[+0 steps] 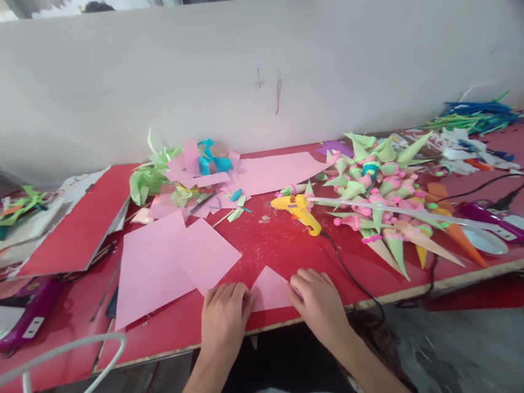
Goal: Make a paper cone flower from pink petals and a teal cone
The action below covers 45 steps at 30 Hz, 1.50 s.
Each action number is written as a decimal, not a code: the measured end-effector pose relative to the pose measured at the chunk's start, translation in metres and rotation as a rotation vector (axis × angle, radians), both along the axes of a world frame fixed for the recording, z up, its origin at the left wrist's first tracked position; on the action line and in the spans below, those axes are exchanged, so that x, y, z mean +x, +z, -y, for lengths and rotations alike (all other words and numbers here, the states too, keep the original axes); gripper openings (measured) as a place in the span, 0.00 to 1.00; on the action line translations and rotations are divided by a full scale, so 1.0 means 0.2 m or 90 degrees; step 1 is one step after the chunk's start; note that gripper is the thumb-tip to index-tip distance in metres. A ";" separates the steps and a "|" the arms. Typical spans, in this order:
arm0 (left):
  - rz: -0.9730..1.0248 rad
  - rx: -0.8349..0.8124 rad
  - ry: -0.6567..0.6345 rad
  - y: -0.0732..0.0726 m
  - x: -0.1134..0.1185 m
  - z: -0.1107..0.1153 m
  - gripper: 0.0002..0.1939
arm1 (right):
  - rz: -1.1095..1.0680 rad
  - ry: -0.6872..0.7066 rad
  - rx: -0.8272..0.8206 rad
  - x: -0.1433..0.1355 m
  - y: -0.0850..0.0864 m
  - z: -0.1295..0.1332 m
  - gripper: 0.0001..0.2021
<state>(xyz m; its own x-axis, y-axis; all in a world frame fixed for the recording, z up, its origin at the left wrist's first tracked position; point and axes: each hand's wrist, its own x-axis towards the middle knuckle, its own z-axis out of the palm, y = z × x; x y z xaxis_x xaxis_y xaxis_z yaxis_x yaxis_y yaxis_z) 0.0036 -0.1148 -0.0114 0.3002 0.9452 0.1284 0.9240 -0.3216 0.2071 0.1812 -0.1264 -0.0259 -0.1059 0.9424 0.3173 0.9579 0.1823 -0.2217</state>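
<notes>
A small pink paper piece (270,289), pointed at its top, lies flat at the table's front edge. My left hand (226,314) pinches its left corner, and my right hand (317,299) pinches the right one, both with curled fingers. Just left of my left hand are a large pink sheet (151,269) and a smaller pink sheet (211,251) partly overlapping it. Beyond the folded piece rests a yellow glue gun (298,210) with a long clear stick in its back and a black cord running to the front edge.
Many green and pink paper cones (381,185) are piled at the right, near a purple power strip (505,219). Paper scraps (186,176) lie at the back left. A red board (72,224) and a white curved tube (72,344) are at the left.
</notes>
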 end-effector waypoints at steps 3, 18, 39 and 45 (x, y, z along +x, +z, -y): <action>0.000 -0.023 -0.032 0.00 -0.04 -0.02 0.14 | 0.007 -0.005 0.000 0.00 0.00 0.00 0.10; -0.022 -0.129 -0.372 0.11 -0.20 -0.16 0.19 | 0.041 0.001 0.001 -0.02 0.04 -0.06 0.06; 0.011 -0.195 -0.362 0.09 -0.25 -0.19 0.24 | -0.072 -0.056 0.002 0.07 0.02 0.02 0.12; 0.008 -0.257 -0.376 0.12 -0.27 -0.22 0.25 | -0.085 -0.043 -0.006 0.20 0.01 0.03 0.08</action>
<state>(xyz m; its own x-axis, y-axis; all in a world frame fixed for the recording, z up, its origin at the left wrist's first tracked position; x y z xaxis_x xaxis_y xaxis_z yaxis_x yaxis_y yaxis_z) -0.0503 -0.0717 0.0120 0.7772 0.5996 -0.1911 0.6162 -0.6634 0.4246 0.2202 -0.1333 -0.0239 -0.0002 0.9487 0.3161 0.9299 0.1164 -0.3489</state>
